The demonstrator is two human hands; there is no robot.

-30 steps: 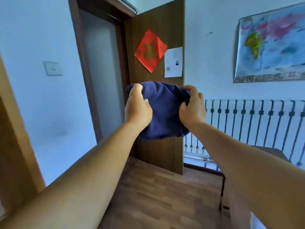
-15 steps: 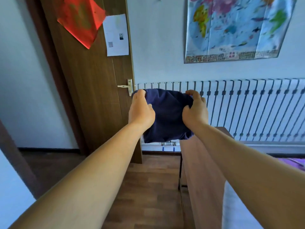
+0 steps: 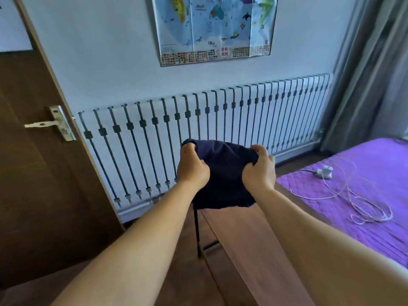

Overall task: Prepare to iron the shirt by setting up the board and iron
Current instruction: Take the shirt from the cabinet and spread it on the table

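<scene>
A bundled dark navy shirt point(image 3: 224, 173) hangs in front of me at arm's length. My left hand point(image 3: 192, 167) grips its left edge and my right hand point(image 3: 260, 170) grips its right edge, fingers curled into the cloth. The shirt is held above the far end of a narrow brown wooden board point(image 3: 249, 244) with a black metal leg point(image 3: 197, 230). No iron is in view.
A bed with a purple quilted cover point(image 3: 362, 195) lies right of the board, with a white plug and cable point(image 3: 324, 172) on it. A white radiator with dark bars point(image 3: 198, 138) runs along the wall. A brown door point(image 3: 39, 162) stands open at left. Grey curtains point(image 3: 373, 85) hang at right.
My view has swung right and down, from the doorway to the radiator and bed. Both hands have kept hold of the shirt, which now hangs lower, over the board's end.
</scene>
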